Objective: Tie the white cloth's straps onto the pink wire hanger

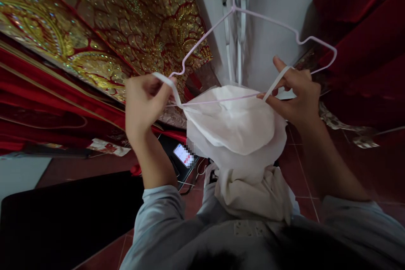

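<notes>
A pale pink wire hanger point(268, 17) hangs from metal bars in front of me. Below its bottom bar droops a white garment point(237, 126), its lower part bunched over my lap. At the hanger's left end, my left hand point(147, 103) is closed on a thin white strap point(172, 86). On the other side, my right hand point(294, 90) pinches a second white strap point(276, 83), with the index finger raised. The hanger's bottom bar passes across the top of the garment between both hands.
Gold sequined red fabric point(126, 21) hangs at the left, dark red cloth point(363, 38) at the right. A lit phone point(184, 155) lies on a dark surface below my left hand. A black surface point(72, 219) fills the lower left above red floor tiles point(303, 177).
</notes>
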`<state>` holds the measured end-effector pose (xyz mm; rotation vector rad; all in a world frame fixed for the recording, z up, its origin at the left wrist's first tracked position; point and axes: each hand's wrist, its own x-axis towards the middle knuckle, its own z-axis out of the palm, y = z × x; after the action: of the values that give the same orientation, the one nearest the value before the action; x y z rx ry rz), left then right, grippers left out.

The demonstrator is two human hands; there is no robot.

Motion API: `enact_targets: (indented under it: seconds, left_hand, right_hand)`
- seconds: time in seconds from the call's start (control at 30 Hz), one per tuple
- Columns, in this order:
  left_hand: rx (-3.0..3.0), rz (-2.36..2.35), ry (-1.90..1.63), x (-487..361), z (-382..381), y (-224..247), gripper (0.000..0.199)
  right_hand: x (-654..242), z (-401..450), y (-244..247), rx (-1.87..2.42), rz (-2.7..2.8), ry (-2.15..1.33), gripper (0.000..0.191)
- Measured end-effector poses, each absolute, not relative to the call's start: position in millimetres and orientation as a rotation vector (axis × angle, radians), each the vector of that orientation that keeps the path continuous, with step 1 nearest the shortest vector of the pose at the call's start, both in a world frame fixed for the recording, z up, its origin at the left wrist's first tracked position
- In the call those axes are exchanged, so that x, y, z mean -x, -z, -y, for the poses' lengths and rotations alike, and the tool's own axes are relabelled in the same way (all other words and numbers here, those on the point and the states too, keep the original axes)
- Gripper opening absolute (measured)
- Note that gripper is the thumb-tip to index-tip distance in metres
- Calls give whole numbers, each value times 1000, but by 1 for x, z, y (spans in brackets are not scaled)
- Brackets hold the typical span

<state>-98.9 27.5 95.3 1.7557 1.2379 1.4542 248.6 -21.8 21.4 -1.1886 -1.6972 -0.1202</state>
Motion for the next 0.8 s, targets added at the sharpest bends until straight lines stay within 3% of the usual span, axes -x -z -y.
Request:
enact_targets:
  seconds: [0.03, 0.1, 0.2, 0.3, 0.43, 0.57, 0.7, 0.8]
  left_hand:
    - [-1835, -1266, -1375, 94, -35, -97, 31]
    - [-1989, -1302, -1208, 86, -46, -98, 42]
    - [-1900, -1218, -1277, 82, -50, -95, 38]
    - [-1898, -1018, -1612, 78, -39, -89, 17]
    - [-1478, -763, -2051, 63, -23, -73, 24]
    - [-911, -808, -1896, 43, -14, -46, 14]
    - [-937, -759, -1808, 32, -9, -35, 10]
    - [-985, -756, -1835, 33, -9, -38, 12]
  right_hand:
    - [-249, 22, -21, 1183, 1699, 130, 65]
    - [-248, 23, -21, 1177, 1709, 152, 66]
    - [-248, 24, -20, 1182, 1749, 156, 66]
    - [-252, 24, -18, 1168, 1772, 129, 65]
    - [-254, 27, -15, 1154, 1724, 32, 73]
    - [-248, 34, -13, 1122, 1792, -4, 66]
    - [-273, 26, -10, 1075, 1688, 11, 48]
    - [-317, 5, -5, 861, 1252, 174, 50]
